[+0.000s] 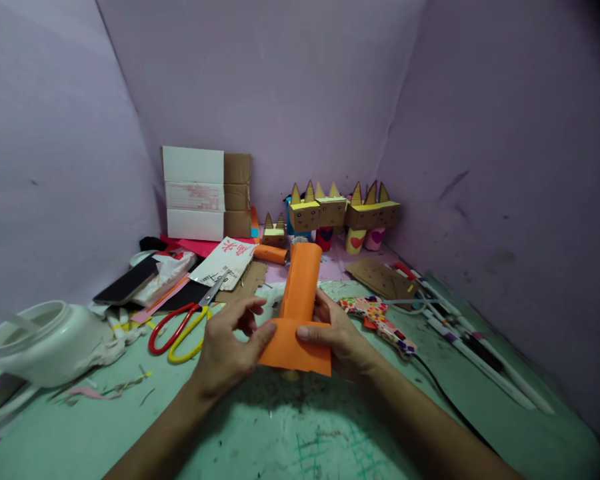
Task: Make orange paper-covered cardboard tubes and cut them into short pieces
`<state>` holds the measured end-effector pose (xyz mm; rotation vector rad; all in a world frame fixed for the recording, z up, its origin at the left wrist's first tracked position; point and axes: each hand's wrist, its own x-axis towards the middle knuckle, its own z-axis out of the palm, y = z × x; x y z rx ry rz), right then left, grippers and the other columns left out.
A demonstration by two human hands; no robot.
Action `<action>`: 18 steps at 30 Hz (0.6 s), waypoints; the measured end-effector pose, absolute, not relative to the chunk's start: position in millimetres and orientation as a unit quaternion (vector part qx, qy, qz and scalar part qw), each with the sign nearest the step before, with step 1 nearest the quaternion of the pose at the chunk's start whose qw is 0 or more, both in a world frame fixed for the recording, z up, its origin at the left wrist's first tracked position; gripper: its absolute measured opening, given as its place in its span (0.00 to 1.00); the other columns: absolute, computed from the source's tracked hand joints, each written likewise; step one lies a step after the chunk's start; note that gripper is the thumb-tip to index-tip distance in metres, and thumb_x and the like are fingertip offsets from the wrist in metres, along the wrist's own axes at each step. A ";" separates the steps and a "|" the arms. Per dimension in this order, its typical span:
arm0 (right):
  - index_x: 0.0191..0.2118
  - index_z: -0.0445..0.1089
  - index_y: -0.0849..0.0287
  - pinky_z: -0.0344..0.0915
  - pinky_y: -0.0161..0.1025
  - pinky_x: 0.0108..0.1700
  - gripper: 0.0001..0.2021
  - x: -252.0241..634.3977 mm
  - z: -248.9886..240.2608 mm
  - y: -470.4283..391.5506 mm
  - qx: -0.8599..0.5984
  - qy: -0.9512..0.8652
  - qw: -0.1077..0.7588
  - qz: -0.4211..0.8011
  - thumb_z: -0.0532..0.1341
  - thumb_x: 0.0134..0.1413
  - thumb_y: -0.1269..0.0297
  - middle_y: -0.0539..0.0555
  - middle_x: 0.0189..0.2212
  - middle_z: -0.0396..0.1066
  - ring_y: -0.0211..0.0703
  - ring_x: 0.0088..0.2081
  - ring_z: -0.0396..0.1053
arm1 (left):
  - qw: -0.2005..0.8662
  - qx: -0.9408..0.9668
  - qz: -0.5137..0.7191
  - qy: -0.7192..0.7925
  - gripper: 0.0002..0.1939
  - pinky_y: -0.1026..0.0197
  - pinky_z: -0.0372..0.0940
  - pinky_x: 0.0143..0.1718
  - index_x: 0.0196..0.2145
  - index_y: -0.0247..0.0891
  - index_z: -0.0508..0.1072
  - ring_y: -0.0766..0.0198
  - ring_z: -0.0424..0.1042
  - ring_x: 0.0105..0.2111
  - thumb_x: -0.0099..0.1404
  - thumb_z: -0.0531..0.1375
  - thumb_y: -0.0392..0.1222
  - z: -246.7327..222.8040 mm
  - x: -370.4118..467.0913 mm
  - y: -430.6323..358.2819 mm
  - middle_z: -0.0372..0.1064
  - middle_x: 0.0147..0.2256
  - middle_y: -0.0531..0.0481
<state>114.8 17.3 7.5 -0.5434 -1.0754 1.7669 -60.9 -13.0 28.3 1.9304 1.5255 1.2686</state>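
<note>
The left hand is pinching the orange paper's left edge; the right hand is gripping its right side. Red-and-yellow scissors are lying nearby.

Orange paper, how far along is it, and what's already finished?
The horned boxes on coloured tubes look finished. In hand is the orange paper: its upper part looks rolled or folded, and the left hand and right hand have their thumbs on its flat flap. That flap probably needs rolling or sticking. The small horned box shows no tube underneath, so it may need one.
</note>
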 end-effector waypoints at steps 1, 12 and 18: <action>0.48 0.62 0.56 0.65 0.44 0.44 0.33 114.3 6.1 18.0 -0.225 -0.445 0.488 0.716 0.72 0.30 0.67 0.55 0.41 0.69 0.50 0.43 0.68 | 0.224 0.691 0.430 0.536 0.19 0.61 0.66 0.29 0.43 0.34 0.72 0.62 0.69 0.27 0.56 0.61 0.47 28.9 -58.4 -15.5 0.71 0.34 0.46; 0.47 0.63 0.54 0.66 0.44 0.44 0.34 108.7 -3.4 21.5 -0.254 -0.456 0.535 0.664 0.73 0.29 0.66 0.54 0.42 0.69 0.50 0.43 0.67 | 0.234 0.694 0.387 0.561 0.18 0.57 0.65 0.42 0.45 0.38 0.75 0.53 0.72 0.40 0.62 0.55 0.47 24.1 -52.4 -17.0 0.75 0.42 0.45; 0.50 0.62 0.52 0.62 0.45 0.51 0.37 102.6 -1.9 18.6 -0.245 -0.451 0.587 0.626 0.74 0.28 0.67 0.54 0.48 0.67 0.50 0.51 0.64 | 0.458 0.648 0.384 0.472 0.22 0.58 0.66 0.40 0.48 0.37 0.69 0.54 0.71 0.40 0.57 0.62 0.45 26.5 -42.8 -18.4 0.73 0.41 0.47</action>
